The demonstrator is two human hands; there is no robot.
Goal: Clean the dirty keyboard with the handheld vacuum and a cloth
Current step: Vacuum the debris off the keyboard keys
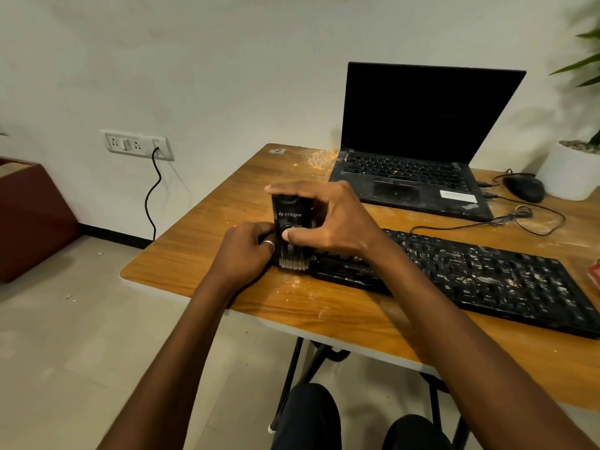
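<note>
Crumbs and pale dust lie thick across the black keyboard [470,274], which runs along the near edge of the wooden table [201,241], so the cleaning looks barely begun. At the keyboard's left end the handheld vacuum [290,216] stands upright, brush nozzle down; the right hand [328,219] grips its top and side, thumb on the front, while the left hand [246,251] curls round its lower left side. Nearly all the vacuuming seems left, and the wiping too; no cloth shows.
</note>
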